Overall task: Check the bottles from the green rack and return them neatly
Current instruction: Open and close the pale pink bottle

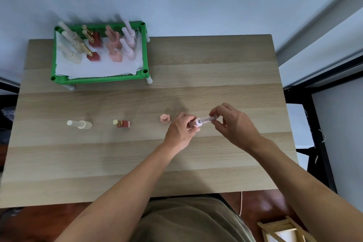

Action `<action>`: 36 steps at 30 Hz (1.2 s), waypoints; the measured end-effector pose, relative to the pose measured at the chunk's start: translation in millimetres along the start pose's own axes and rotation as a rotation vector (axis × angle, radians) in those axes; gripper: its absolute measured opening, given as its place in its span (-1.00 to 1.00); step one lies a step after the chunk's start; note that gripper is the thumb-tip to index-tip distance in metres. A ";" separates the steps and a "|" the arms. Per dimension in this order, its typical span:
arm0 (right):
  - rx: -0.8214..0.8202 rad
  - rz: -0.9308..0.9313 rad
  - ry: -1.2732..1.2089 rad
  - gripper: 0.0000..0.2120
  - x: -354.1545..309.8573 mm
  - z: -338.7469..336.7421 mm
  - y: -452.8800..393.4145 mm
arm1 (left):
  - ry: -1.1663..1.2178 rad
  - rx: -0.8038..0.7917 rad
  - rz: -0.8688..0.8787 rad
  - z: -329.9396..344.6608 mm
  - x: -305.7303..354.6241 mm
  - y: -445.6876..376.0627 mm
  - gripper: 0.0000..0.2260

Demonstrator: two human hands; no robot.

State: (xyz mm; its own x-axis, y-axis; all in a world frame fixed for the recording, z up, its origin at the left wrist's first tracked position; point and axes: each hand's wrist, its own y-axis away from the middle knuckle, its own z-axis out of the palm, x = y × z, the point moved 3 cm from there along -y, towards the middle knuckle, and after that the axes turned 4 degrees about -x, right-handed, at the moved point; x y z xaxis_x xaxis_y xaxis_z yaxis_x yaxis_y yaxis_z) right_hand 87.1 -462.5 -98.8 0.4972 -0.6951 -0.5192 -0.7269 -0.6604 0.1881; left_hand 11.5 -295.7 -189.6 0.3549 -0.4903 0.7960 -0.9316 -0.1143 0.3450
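My left hand (181,129) grips a pale lilac bottle (195,123) just above the table, right of centre. My right hand (234,124) holds that bottle's long cap (208,119), pulled a little away from the bottle's neck. Three bottles stand in a row on the table to the left: a pink bottle (165,118) with no cap on it, a red bottle with a gold cap (122,123) and a cream bottle (80,124). At the far left, the green rack (98,79) holds several cream, red, pink and lilac bottles.
White paper (98,67) lines the rack. The wooden table (137,159) backs onto a pale wall. A black frame (318,124) stands to the right of the table. A wooden frame (282,230) lies on the floor at the bottom right.
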 end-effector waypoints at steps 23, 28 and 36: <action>-0.096 0.149 0.190 -0.52 -5.9 0.1 -15.4 | 0.052 0.008 0.027 -10.9 7.0 9.6 -0.79; -0.137 0.174 0.189 -0.46 -6.5 0.8 -15.0 | 0.063 0.007 0.036 -12.3 3.3 11.2 -0.79; -0.111 -0.005 0.111 -0.76 -16.8 1.7 -5.3 | 0.031 0.015 0.051 -15.9 -0.4 13.4 -0.81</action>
State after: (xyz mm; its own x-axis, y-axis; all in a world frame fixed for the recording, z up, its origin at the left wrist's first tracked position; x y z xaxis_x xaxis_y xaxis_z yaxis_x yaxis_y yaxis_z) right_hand 81.8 -446.8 -92.4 0.5543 -0.7149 -0.4263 -0.6708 -0.6869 0.2798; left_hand 0.1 -283.3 -177.4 0.3091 -0.4688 0.8274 -0.9495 -0.1031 0.2963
